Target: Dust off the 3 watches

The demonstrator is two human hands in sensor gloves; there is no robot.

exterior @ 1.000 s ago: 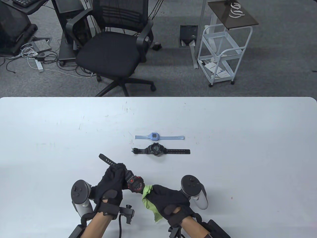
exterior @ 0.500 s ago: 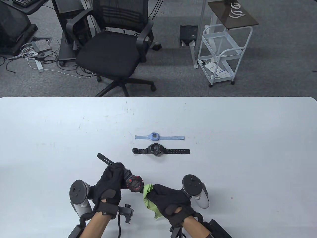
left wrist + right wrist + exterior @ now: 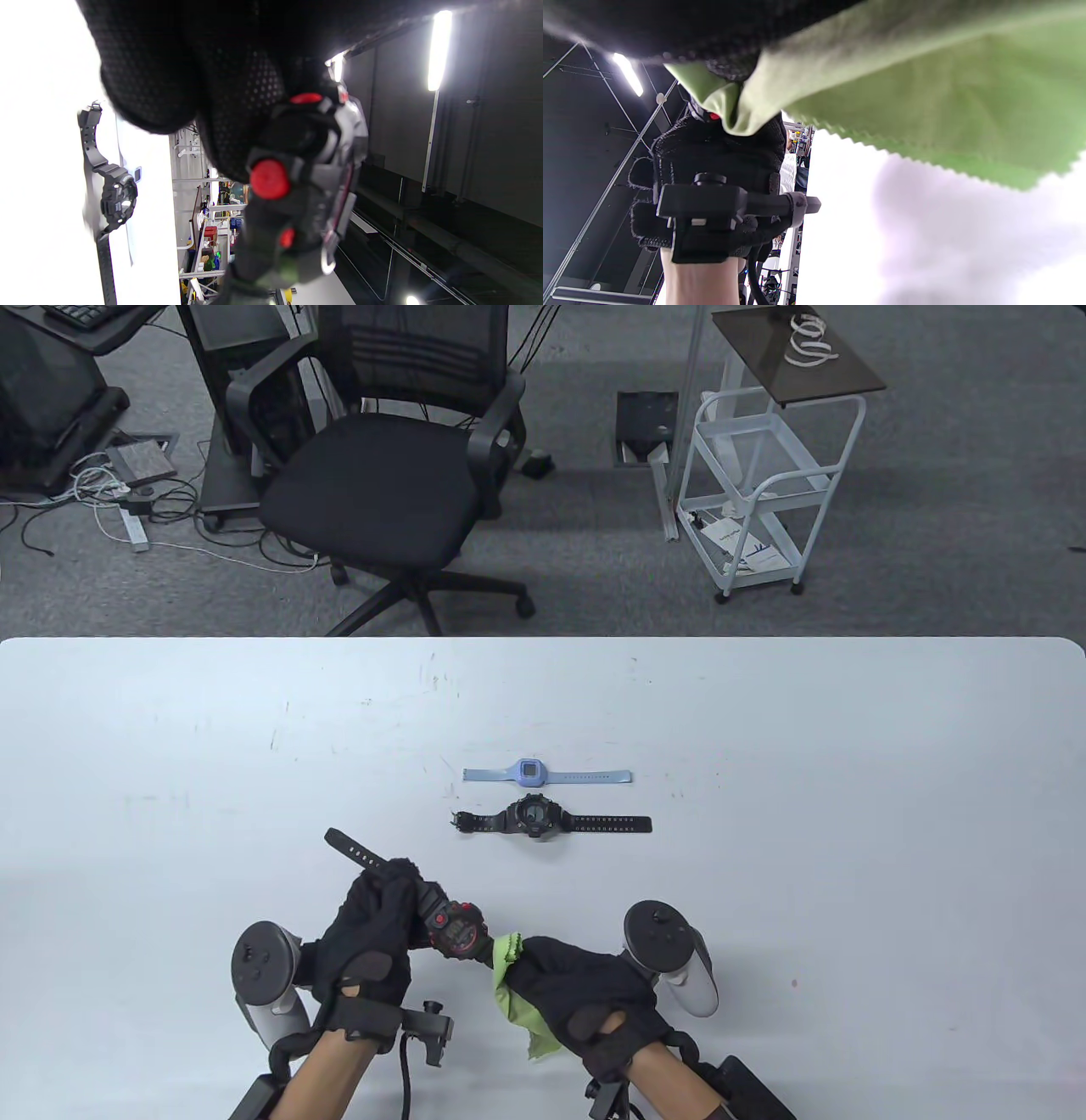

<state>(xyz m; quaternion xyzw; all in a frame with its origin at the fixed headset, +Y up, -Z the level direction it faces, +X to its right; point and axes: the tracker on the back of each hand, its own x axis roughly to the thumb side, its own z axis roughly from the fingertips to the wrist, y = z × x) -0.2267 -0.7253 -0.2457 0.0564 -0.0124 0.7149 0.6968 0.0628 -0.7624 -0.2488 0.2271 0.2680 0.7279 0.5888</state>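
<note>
Hands: left hand (image 3: pixel 373 929) grips red-black watch (image 3: pixel 456 930); right hand (image 3: pixel 585 984) grips green cloth (image 3: pixel 517 1001) against it.

office chair (image 3: pixel 382 483), white cart (image 3: pixel 755 500) — cables (image 3: pixel 110 496)

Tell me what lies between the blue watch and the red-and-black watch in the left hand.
The table view shows the black watch lying flat between the blue watch and the red-and-black watch held by the left hand.
</note>
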